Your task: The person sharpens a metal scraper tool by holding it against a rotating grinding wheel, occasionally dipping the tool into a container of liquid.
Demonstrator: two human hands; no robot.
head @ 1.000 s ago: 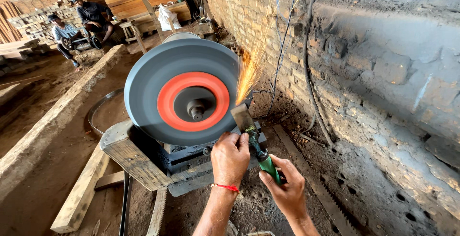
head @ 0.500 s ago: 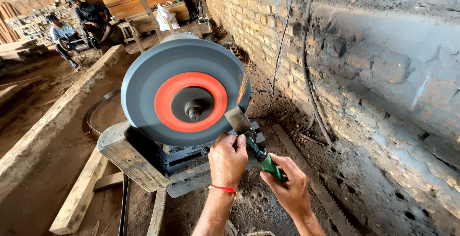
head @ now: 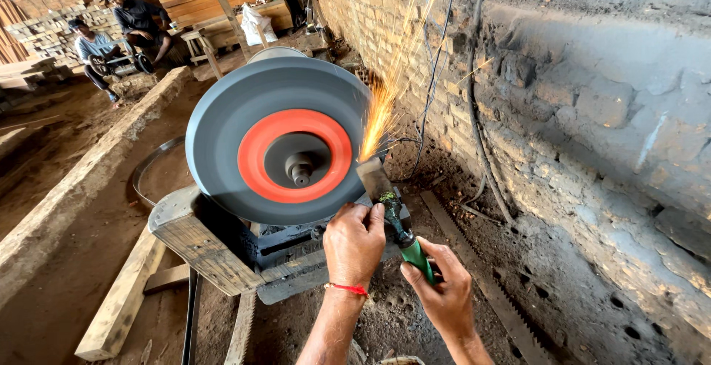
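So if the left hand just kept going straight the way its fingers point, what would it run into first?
Most likely the big grey grinding wheel with the orange centre. The left hand points up and away, fingers by the flat metal blade of the green-handled tool, right under the wheel's edge, though depth is hard to judge.

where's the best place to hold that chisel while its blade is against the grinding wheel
Probably the green handle, gripped from the near, low end, as the right hand does. It points away from the grinding wheel and the sparks. The chisel slopes up to the wheel, so the left hand can steady the shaft from the left, behind the blade.
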